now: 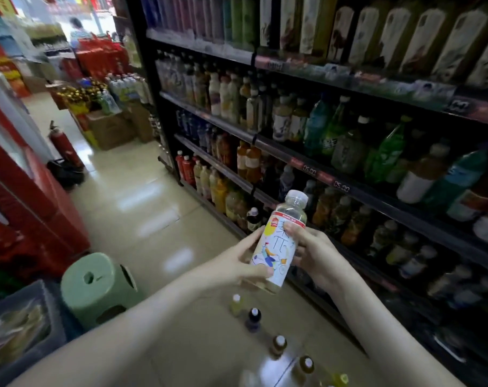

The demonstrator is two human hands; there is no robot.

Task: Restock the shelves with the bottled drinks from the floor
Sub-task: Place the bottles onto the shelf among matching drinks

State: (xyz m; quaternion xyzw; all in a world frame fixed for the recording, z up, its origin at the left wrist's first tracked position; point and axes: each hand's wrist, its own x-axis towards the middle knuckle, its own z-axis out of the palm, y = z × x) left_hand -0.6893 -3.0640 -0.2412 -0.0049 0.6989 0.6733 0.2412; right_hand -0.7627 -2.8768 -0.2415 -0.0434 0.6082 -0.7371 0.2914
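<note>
Both hands, left hand (238,261) and right hand (314,252), wrap the clear plastic bottle with white illustrated label (279,241), held upright mid-air beside the dark stocked shelves (376,196), above small capped bottles on the tiled floor (254,319).

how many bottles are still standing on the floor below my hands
4 clearly: a yellow-green bottle, a dark purple bottle, a brown bottle and an amber bottle. More may be cut off at the bottom edge.
</note>
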